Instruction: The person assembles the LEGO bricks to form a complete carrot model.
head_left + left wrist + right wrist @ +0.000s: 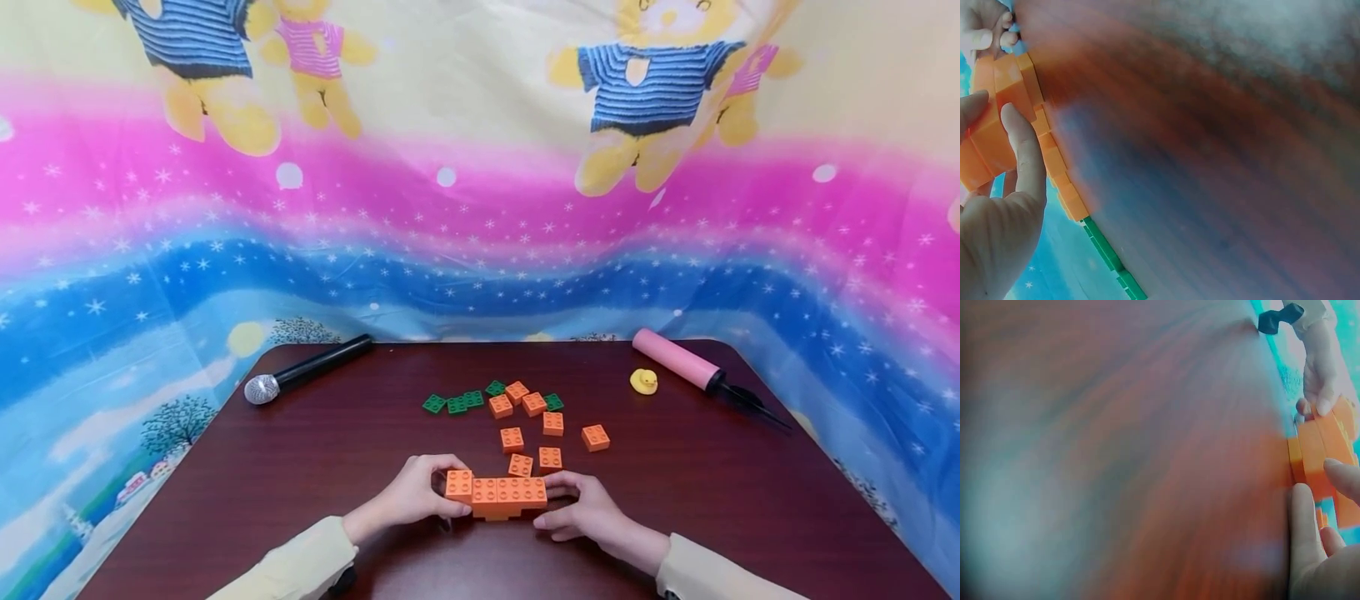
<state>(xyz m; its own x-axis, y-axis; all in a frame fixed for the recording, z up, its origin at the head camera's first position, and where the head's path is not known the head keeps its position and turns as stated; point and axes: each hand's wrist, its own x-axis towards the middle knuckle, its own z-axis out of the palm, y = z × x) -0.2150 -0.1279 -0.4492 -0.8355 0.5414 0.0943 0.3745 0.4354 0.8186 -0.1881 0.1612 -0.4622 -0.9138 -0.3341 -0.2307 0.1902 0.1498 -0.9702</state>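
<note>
A stepped assembly of orange toy building blocks (pixel 508 496) is held just over or on the table's near middle, narrower underneath than on top. At its left end is a square orange block (pixel 459 483), slightly higher than its neighbours; whether it is pressed on cannot be told. My left hand (pixel 420 492) grips this left end, thumb in front and fingers behind. The right hand (pixel 588 512) holds the right end between thumb and fingers. In the left wrist view the orange assembly (pixel 997 125) shows its smooth side walls.
Loose orange blocks (pixel 512 439) and green blocks (pixel 457 405) lie beyond the hands. A microphone (pixel 307 371) rests at the back left. At the back right are a yellow toy duck (pixel 643 382) and a pink hand pump (pixel 678 360). A patterned curtain (pixel 480 208) hangs behind the table.
</note>
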